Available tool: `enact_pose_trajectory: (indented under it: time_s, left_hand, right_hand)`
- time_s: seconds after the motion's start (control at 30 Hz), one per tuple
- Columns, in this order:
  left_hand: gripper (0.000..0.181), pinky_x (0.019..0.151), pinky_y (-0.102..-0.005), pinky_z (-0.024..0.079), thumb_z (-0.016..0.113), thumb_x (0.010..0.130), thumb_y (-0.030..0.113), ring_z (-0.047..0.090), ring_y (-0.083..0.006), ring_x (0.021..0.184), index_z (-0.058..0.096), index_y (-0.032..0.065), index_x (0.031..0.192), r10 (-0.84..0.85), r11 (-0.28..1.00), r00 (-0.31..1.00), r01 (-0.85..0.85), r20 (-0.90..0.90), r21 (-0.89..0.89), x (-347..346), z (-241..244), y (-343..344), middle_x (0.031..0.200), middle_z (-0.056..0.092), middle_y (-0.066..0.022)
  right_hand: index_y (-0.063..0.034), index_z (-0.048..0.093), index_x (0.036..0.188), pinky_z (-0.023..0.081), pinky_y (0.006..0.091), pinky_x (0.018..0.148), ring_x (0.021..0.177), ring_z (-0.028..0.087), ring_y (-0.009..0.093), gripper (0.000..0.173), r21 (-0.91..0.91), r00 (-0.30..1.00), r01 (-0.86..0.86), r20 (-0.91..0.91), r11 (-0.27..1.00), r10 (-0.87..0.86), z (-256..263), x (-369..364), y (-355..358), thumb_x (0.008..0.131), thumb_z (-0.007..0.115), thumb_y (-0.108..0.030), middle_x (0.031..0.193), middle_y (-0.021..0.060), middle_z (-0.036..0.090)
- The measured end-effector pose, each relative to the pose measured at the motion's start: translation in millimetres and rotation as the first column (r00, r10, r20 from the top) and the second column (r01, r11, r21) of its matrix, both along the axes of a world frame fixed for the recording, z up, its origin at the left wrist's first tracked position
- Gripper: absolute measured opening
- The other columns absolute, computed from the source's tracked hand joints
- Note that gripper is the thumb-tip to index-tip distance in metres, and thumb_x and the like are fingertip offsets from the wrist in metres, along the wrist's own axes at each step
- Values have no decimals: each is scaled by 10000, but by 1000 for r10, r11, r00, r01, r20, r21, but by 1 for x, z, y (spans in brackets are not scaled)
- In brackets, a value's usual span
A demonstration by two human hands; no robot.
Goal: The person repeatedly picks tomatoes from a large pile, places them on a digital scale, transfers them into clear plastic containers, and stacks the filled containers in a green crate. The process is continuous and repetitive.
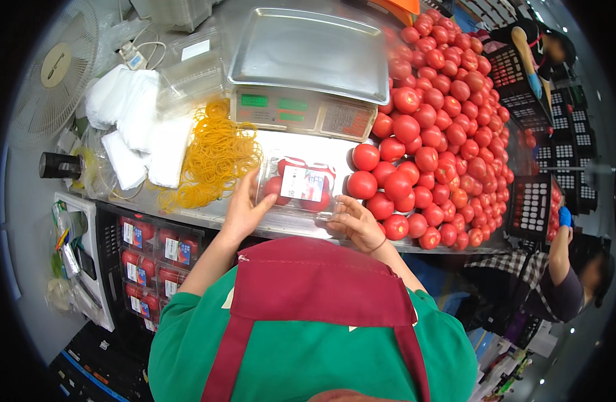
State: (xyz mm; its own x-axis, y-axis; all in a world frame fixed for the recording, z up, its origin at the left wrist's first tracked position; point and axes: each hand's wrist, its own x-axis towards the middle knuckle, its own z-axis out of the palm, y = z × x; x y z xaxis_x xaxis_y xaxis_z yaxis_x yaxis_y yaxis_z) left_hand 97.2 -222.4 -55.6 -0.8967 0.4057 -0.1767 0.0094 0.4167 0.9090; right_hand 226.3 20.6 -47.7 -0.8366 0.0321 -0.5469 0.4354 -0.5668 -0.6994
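A clear plastic clamshell box (300,207) of red tomatoes lies on the steel table in front of me, below the scale. A printed label (302,184) with writing sits on its lid. My left hand (246,208) holds the box's left side, thumb at the near edge. At the near right corner, the fingers of my right hand (357,221) are bent around the rim. Just right of the box begins a big heap of loose tomatoes (428,135). Yellow rubber bands (215,151) lie in a pile to the left of my left hand.
A weighing scale (303,113) with a steel pan (310,47) stands behind the box. White foam-like sheets (137,110), empty clear boxes (192,75) and a fan (57,65) are at left. Below, a black crate (112,241) holds packed tomato boxes (137,233). Two people work at right near crates (531,206).
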Motion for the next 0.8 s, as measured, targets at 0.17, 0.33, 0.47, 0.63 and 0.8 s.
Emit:
enact_pose_trajectory:
  time_s: [0.17, 0.33, 0.47, 0.63, 0.8]
  left_hand:
    - [310, 616, -219, 453, 627, 858, 118, 509, -82, 692, 436, 32, 1087, 36, 927, 912, -183, 408, 328, 4, -14, -16, 804, 512, -17]
    - [590, 841, -306, 462, 676, 820, 316, 511, -164, 1031, 388, 64, 1268, 26, 485, 891, -408, 453, 773, 1, 8, -23, 1144, 509, -54]
    - [810, 1043, -510, 332, 656, 758, 523, 391, -273, 1252, 290, 167, 1388, -180, 202, 721, -639, 669, 742, 2, 2, -39, 1376, 392, -71]
    - [766, 1038, -501, 334, 570, 805, 568, 378, -282, 1269, 303, 159, 1394, -294, 20, 804, -536, 517, 844, -9, -10, -114, 1395, 383, -85]
    - [811, 1002, -507, 387, 554, 775, 632, 405, -292, 1249, 305, 159, 1384, 69, 180, 810, -584, 582, 791, -5, 9, -110, 1386, 384, -75]
  right_hand:
    - [-42, 426, 891, 557, 341, 672, 755, 627, 212, 281, -78, 994, -107, 9, 991, 108, -20, -25, -7, 711, 611, 68, 810, 103, 586]
    - [-24, 527, 921, 498, 299, 662, 725, 584, 148, 236, 292, 897, -280, -261, 914, 358, 8, -54, -63, 730, 663, 0, 809, 68, 590]
    - [-24, 599, 799, 468, 281, 652, 690, 570, 147, 47, 668, 580, -351, -395, 656, 712, 10, -97, -101, 797, 622, -65, 730, 42, 596]
    - [-63, 655, 820, 477, 390, 742, 812, 580, 294, 102, 972, 819, 117, -209, 202, 535, -49, -166, -102, 771, 620, -145, 841, 105, 598]
    - [-54, 672, 795, 483, 357, 730, 800, 581, 270, 100, 977, 860, 59, -155, 206, 487, -60, -186, -99, 750, 644, -139, 855, 90, 594]
